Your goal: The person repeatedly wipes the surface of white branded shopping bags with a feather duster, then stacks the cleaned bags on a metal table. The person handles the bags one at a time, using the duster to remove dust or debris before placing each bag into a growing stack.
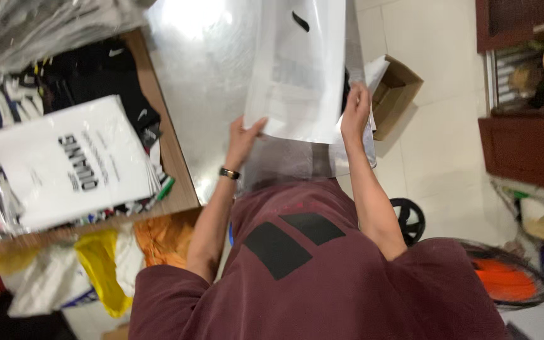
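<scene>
A plastic bag (297, 69) lies on the metal table (203, 69), a cardboard box (398, 94) seemingly on the floor beside it.

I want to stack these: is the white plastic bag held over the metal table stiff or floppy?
Probably floppy and light: the white plastic bag is thin, flat and glossy, gripped only at its lower corners by the left hand and right hand. The glossy film likely slides easily.

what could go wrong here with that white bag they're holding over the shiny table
The left hand grips the white plastic bag only at its bottom corner, and the right hand at the other edge; the slick film could slip free. The metal table top looks smooth, so a dropped bag might slide toward the open cardboard box beside the edge. The stack of packed garments at the left sits close and could be nudged.
</scene>
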